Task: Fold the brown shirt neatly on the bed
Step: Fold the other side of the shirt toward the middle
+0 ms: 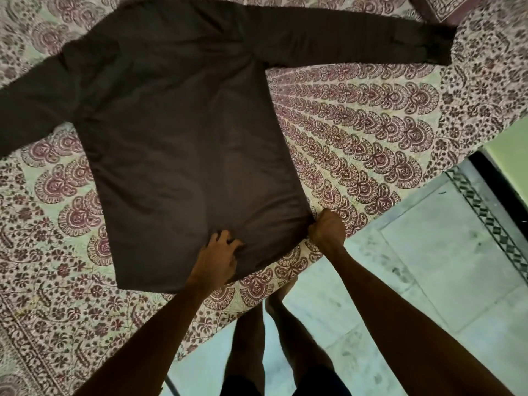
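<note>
The brown shirt (pixel 183 132) lies spread flat on the bed (pixel 357 121), which is covered with a patterned sheet. Both long sleeves stretch out sideways, one to the left edge of view and one to the upper right. My right hand (pixel 327 228) is closed in a fist on the shirt's near right hem corner. My left hand (pixel 218 258) rests on the hem near its middle, with fingers curled into the fabric, gripping it. The collar end points away from me.
The bed's edge runs diagonally from lower left to right. Beyond it is a pale tiled floor (pixel 414 281) with a dark patterned border strip (pixel 485 212). My legs and bare feet (pixel 281 292) stand beside the bed.
</note>
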